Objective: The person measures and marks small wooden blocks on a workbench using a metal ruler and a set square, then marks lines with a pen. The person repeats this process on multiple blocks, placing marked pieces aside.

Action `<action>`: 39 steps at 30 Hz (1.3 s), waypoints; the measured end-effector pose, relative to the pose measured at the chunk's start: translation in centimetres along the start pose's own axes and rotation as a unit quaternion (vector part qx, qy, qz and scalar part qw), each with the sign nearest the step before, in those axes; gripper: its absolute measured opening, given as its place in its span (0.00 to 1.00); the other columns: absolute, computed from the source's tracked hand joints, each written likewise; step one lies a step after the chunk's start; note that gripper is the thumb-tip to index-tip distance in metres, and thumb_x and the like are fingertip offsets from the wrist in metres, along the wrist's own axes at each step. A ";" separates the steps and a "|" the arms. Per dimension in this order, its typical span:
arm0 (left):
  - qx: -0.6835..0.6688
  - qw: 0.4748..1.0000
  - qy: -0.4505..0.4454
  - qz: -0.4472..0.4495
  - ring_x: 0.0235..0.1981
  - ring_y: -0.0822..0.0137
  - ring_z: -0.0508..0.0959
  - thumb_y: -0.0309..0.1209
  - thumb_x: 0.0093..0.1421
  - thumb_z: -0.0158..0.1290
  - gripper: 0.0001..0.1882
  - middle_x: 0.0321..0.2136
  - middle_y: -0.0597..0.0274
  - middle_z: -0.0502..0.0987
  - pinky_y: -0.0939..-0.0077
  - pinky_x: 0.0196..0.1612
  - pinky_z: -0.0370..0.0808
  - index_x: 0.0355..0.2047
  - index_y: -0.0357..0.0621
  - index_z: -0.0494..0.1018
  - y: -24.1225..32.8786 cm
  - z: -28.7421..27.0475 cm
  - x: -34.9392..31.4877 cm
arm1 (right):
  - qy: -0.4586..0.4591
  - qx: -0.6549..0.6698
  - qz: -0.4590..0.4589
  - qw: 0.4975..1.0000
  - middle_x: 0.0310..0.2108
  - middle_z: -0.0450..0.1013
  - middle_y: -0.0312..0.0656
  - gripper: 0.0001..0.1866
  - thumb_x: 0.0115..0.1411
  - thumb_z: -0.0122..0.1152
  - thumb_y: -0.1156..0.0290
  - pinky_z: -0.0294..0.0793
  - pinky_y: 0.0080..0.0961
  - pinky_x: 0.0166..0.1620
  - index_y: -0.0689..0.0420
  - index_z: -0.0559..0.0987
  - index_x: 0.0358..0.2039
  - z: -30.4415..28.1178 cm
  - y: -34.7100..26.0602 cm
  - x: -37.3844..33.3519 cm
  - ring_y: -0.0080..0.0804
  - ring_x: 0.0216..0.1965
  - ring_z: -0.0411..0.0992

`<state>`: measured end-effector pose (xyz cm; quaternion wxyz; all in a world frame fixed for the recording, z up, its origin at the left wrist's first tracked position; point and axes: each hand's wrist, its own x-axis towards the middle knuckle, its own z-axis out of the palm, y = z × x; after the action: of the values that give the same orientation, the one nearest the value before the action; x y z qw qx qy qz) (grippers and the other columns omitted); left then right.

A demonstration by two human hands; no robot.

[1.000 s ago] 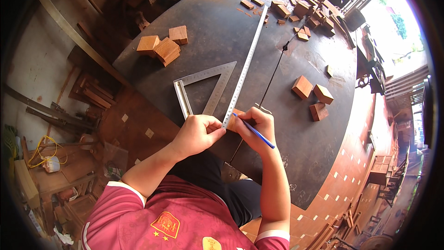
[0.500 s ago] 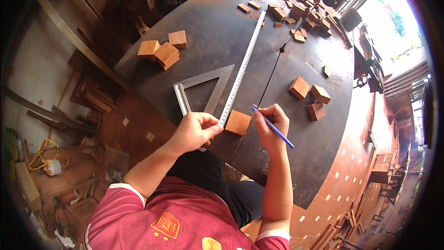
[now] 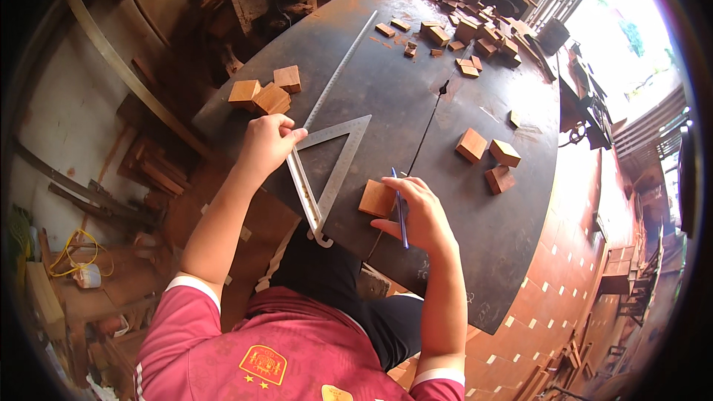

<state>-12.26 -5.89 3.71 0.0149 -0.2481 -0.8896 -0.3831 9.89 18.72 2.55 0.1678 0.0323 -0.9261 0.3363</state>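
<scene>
My left hand [image 3: 269,142] pinches the near end of a long steel ruler [image 3: 340,69], which slants away across the dark table. Just beside that hand lies a metal triangle square [image 3: 349,156] with a thick fence along one side. A blue pen [image 3: 402,212] rests in my right hand [image 3: 422,215], pointing up between the fingers. The thumb and fingertips of this hand reach to the right side of a square reddish wood block [image 3: 376,198] near the table's front edge. Whether they press on the block I cannot tell.
Several wood blocks [image 3: 272,98] sit at the table's left edge, and three more [image 3: 471,145] at the right. Many small offcuts [image 3: 468,30] are heaped at the far end. A dark seam [image 3: 423,141] runs along the tabletop [image 3: 394,96].
My left hand has moved left and away from me with the ruler, off the block's side to beyond the square. My right hand has come left to the block, the pen now more upright.
</scene>
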 end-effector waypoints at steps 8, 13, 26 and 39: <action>0.150 0.988 -0.001 0.045 0.42 0.48 0.82 0.42 0.53 0.70 0.25 0.39 0.44 0.80 0.59 0.49 0.78 0.43 0.35 0.80 -0.2 1.5 -3.3 | -0.050 -0.019 0.124 0.991 0.47 0.77 0.50 0.43 0.37 0.86 0.56 0.77 0.42 0.49 0.57 0.77 0.54 0.2 -1.2 -0.1 0.50 0.46 0.76; 0.111 0.992 -0.058 -0.010 0.44 0.51 0.81 0.37 0.50 0.71 0.25 0.40 0.47 0.80 0.61 0.50 0.78 0.44 0.34 0.80 -0.6 1.0 -2.5 | -0.027 0.067 0.073 0.995 0.51 0.75 0.49 0.44 0.37 0.86 0.62 0.79 0.39 0.47 0.57 0.76 0.56 0.0 -0.8 -0.4 0.48 0.43 0.77; -0.267 0.949 -0.097 -0.139 0.23 0.78 0.77 0.32 0.65 0.62 0.10 0.24 0.64 0.78 0.81 0.27 0.73 0.34 0.39 0.74 1.1 -0.8 -3.7 | 0.024 0.007 0.089 0.996 0.47 0.75 0.46 0.41 0.39 0.86 0.62 0.80 0.37 0.45 0.56 0.77 0.55 2.0 -0.3 -0.5 0.46 0.42 0.77; -0.491 0.853 -0.047 -0.170 0.15 0.74 0.73 0.27 0.65 0.53 0.06 0.18 0.61 0.73 0.79 0.20 0.75 0.31 0.39 0.71 1.0 3.1 -6.3 | -0.027 0.102 0.113 0.988 0.45 0.75 0.44 0.34 0.47 0.81 0.67 0.80 0.34 0.42 0.57 0.76 0.54 -0.1 -0.2 0.0 0.39 0.38 0.76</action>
<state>-5.78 -5.87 0.88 -0.2162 -0.0855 -0.6135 -0.7547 9.93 18.62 2.80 0.0994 -0.0461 -0.8888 0.4450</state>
